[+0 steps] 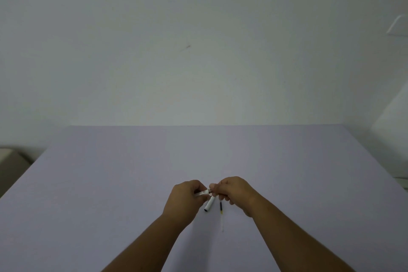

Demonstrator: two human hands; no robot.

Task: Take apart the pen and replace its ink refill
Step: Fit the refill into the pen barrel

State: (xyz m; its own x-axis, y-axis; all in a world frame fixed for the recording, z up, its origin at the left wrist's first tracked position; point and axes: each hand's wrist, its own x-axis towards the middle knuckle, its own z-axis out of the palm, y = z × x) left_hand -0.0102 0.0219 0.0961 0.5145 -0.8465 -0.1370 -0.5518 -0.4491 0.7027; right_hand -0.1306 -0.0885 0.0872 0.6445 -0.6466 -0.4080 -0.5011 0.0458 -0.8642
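I saw both hands, left [187, 194] and right [234, 190], pinching the white plastic pen [204, 193]; the thin refill [220, 206] (dark-tipped) lay lengthwise under the right

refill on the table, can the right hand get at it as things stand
Probably yes. The ink refill lies on the lilac table just below the right hand, with nothing over it. But that hand is pinching a white pen part together with the left hand, so it must let go first.

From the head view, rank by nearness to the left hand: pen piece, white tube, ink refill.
From the left hand:
1. Pen piece, gripped in its fingers.
2. White tube, just right of it.
3. Ink refill, further right, below the right hand.
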